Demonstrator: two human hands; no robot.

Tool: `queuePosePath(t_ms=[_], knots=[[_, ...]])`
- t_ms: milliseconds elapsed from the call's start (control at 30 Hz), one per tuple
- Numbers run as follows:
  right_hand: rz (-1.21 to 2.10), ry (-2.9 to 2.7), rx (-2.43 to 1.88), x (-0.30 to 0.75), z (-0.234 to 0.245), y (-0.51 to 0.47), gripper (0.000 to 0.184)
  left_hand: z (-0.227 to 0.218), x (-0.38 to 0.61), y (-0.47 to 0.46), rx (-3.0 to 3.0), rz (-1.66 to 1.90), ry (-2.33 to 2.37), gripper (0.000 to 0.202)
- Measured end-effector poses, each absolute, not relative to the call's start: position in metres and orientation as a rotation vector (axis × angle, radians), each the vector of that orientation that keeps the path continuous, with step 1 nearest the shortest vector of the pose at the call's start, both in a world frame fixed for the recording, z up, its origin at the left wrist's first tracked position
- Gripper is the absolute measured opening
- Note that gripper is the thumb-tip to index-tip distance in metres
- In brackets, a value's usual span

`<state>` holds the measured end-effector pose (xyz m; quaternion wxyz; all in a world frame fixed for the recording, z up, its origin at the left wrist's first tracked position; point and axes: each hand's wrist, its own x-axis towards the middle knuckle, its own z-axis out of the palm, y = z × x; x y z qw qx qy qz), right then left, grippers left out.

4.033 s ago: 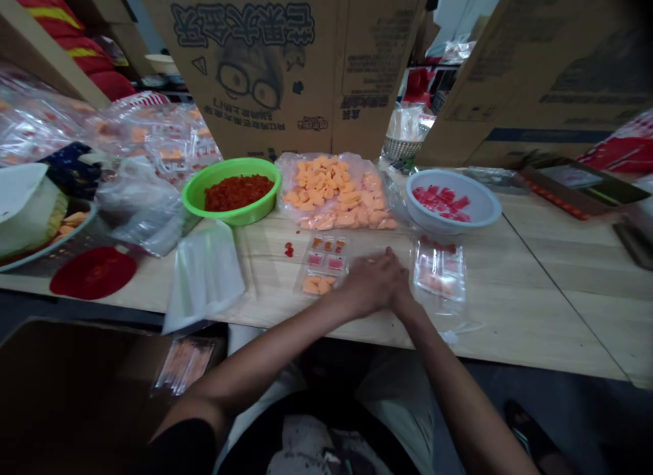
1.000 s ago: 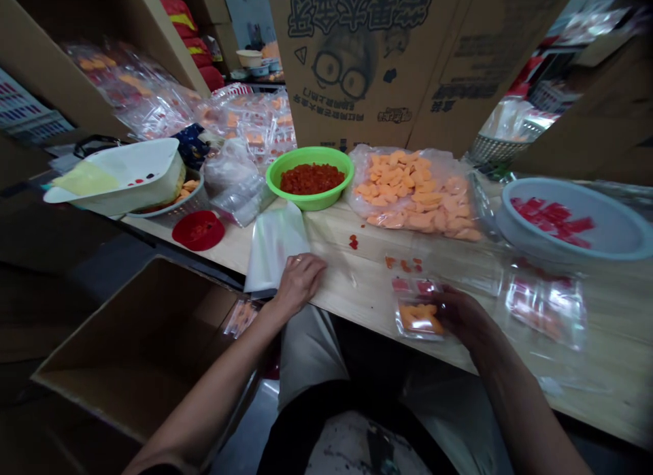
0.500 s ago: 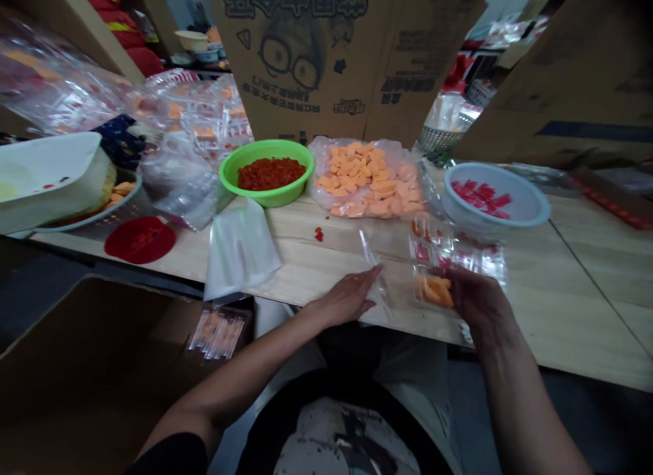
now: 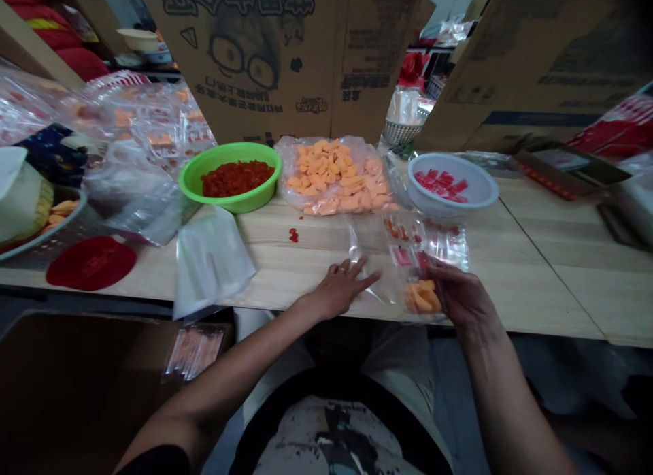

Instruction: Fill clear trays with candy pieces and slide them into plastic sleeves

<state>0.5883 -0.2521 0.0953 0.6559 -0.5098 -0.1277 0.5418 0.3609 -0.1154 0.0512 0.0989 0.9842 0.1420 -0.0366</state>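
While the left hand [image 4: 341, 289] lies open on the wooden table [image 4: 530, 284], fingertips just touching a clear plastic pack [image 4: 375, 257], the right hand [image 4: 459, 299] has hold of that pack's near end, right by the orange pieces [image 4: 421, 297] inside it. Hands are apart, pack between them. Just past the hands sits a bag of orange slices [image 4: 334, 179], with a green bowl [image 4: 229, 201] of red bits further left.

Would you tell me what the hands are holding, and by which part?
The right hand holds a clear plastic pack by its orange-filled end; the left hand lies open beside it, apparently gripping nothing.
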Motion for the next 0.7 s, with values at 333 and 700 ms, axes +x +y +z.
queuePosePath(t_ms=[333, 700], knots=[[1.289, -0.227, -1.157, 0.576, 0.101, -0.263, 0.03, 0.067, 0.315, -0.114, 2.98, -0.251, 0.74, 0.066], [1.597, -0.244, -1.103, 0.525, 0.096, -0.244, 0.033, 0.062, 0.293, -0.118, 2.822, -0.168, 0.586, 0.049]])
